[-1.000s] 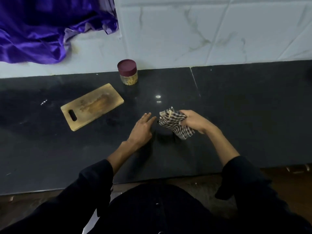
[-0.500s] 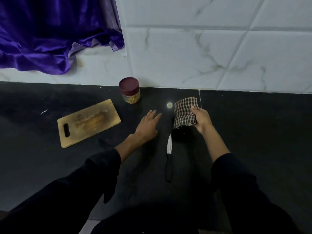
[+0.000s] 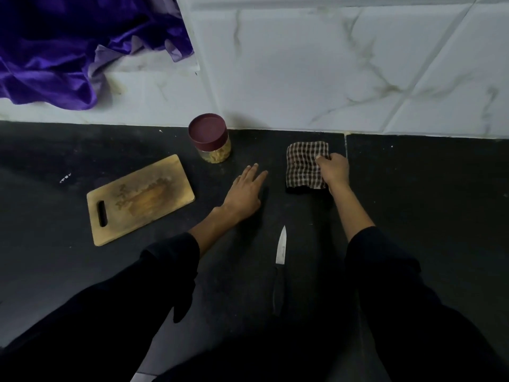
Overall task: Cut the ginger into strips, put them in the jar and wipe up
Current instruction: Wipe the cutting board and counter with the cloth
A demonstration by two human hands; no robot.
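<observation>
Checked cloth (image 3: 304, 164) lies far right on the black counter (image 3: 427, 202), pinched by the right hand (image 3: 333, 169); left hand (image 3: 245, 193) rests flat, fingers straight. Press evenly, sweep toward the capped jar (image 3: 212, 139) holding ginger.

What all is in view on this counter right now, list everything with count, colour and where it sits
jar: one, clear with maroon lid on, pale strips inside, back of counter by the wall
cutting board: one, stained wood, left of the jar
knife: one, steel blade, black handle, near centre, tip toward the wall
checked cloth: one, brown and white, folded, right of the jar
purple fabric: one, upper left
counter: one, black
wall tiles: white marbled
left hand: flat on counter
right hand: grips the cloth's right edge
</observation>
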